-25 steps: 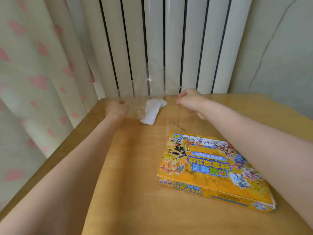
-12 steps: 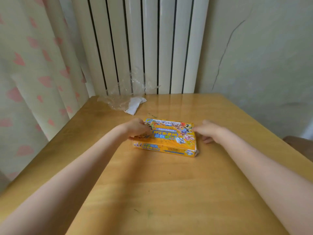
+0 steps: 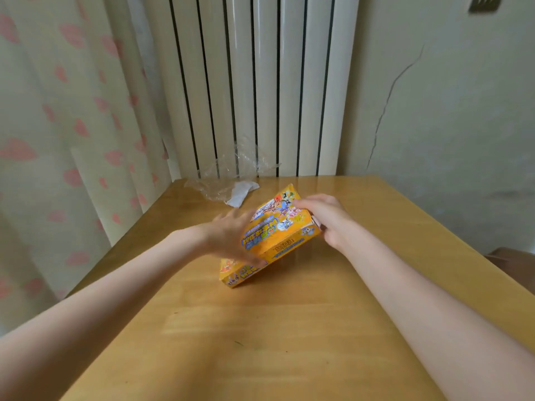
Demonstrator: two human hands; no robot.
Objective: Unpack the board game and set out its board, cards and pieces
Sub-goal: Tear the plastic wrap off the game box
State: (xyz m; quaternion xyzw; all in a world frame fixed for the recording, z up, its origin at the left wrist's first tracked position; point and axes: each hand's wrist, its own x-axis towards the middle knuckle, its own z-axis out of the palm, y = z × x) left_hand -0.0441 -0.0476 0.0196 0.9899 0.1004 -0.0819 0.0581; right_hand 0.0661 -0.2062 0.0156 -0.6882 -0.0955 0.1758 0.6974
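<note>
1. You've got the game box (image 3: 272, 238) off the desk (image 3: 260, 328) now; half a second ago it lay flat, now it's tilted, one corner low near 7 o'clock, just past mid-desk.
2. Your left hand (image 3: 228, 238) lies spread against the box's left face, thumb along the lower edge.
3. Your right hand (image 3: 324, 218) grips the far right end, fingers curled over the top.
4. Lid looks a bit lifted on the right, though it's blurry, so can't swear to it.
5. The plastic wrap (image 3: 225, 180) sits at 11 o'clock, so opening's next.
</note>
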